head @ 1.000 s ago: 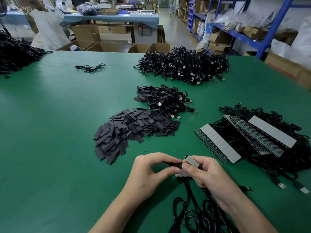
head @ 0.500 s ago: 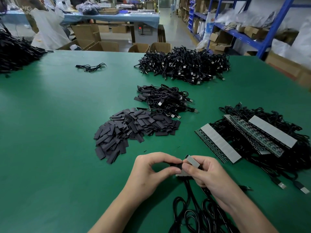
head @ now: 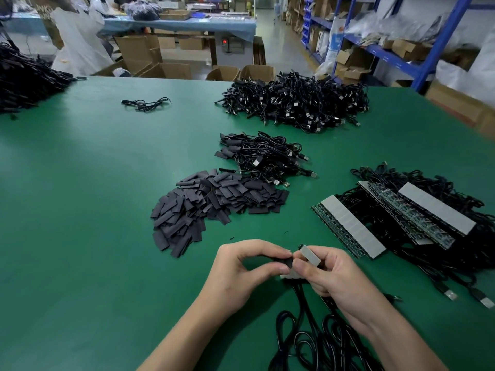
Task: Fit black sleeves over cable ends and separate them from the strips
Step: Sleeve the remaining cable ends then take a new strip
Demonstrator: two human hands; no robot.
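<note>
On the green worktop (head: pixel 80 210), the fingers (head: pixel 267 249) of your left hand (head: pixel 238 274) pinch a flat black sleeve (head: pixel 284 262); your right hand (head: pixel 334 279) clamps the grey-backed strip (head: pixel 310 255) steady for fitting.

Sleeve (head: pixel 285 262) half behind left hand (head: pixel 241 274); cables (head: pixel 332 352) past bottom edge

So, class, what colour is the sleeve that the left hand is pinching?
The sleeve is black. The head view shows it best.

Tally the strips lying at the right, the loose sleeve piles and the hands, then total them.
Strips lying at right: 3
Loose sleeve pile: 1
Hands, left hand and right hand: 2
Total: 6
</note>
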